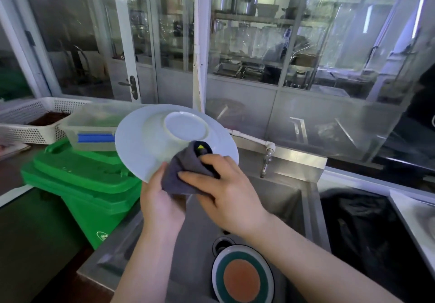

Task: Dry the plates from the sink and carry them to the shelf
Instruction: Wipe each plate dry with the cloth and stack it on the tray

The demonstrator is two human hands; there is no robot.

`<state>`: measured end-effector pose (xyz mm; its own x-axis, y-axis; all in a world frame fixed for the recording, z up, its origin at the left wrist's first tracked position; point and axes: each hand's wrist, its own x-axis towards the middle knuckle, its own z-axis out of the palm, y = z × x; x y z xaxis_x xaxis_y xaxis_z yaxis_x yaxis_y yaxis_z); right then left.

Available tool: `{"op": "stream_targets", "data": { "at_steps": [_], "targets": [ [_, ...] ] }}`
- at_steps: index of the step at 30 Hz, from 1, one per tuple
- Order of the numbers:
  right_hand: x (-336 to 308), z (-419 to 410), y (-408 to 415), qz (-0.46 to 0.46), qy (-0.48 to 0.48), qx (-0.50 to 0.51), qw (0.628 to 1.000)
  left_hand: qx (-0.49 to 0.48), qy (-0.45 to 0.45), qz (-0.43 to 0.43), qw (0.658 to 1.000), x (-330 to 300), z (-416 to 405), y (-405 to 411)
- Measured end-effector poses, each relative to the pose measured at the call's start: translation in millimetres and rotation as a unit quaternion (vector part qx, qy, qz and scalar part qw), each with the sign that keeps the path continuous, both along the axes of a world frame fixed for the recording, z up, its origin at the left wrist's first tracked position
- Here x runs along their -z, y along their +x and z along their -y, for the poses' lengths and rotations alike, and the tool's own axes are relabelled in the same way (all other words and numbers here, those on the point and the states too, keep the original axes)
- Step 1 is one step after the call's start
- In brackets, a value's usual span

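A wide pale blue plate (146, 142) is held tilted above the steel sink (277, 199), its underside and foot ring facing me. My left hand (157, 201) grips the plate's lower rim, thumb on the underside. My right hand (226, 189) holds a dark grey cloth (186, 173) bunched against the underside near the lower rim. Down in the sink basin lies a second plate (242, 276) with a green ring and orange centre, next to the drain.
A green bin (82, 185) stands left of the sink, with a clear lidded box (91, 128) on it and a white basket (26, 119) behind. A tap (266, 161) sticks out over the sink's back edge. A black bag (362, 227) fills the space at right. Glass partitions rise behind.
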<state>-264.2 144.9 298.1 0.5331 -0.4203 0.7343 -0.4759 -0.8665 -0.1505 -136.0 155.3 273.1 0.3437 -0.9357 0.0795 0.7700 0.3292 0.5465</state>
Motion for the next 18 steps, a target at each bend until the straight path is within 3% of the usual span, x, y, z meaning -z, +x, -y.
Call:
{"op": "stream_targets", "data": {
  "at_steps": [4, 9, 11, 13, 15, 16, 18],
  "targets": [
    [8.2, 25.1, -26.4, 0.037, 0.033, 0.070, 0.996, -0.035, -0.059, -0.003, 0.998, 7.2, -2.7, 8.3],
    [-0.9, 64.6, -52.8, 0.149, 0.249, 0.192, 0.937, -0.022, -0.066, -0.005, 0.998, 14.4, -4.2, 22.2],
    [-4.0, 67.3, -54.0, 0.262, 0.353, 0.170, 0.882, -0.009, -0.068, -0.019, 0.997, 17.8, -4.7, 21.9],
    [-8.3, 61.0, -47.8, 0.383, 0.505, 0.096, 0.768, -0.003, -0.068, -0.025, 0.997, 20.1, -2.3, 20.0],
    [-9.0, 53.5, -43.9, 0.408, 0.632, 0.043, 0.657, 0.014, -0.068, -0.018, 0.997, 19.7, 0.2, 19.3],
    [-9.7, 51.5, -42.3, 0.402, 0.669, 0.031, 0.625, 0.027, -0.066, -0.014, 0.997, 19.1, 1.3, 19.7],
    [-14.7, 46.5, -41.2, 0.401, 0.694, 0.008, 0.598, 0.059, -0.065, -0.005, 0.996, 20.1, 2.6, 20.9]
  ]
}}
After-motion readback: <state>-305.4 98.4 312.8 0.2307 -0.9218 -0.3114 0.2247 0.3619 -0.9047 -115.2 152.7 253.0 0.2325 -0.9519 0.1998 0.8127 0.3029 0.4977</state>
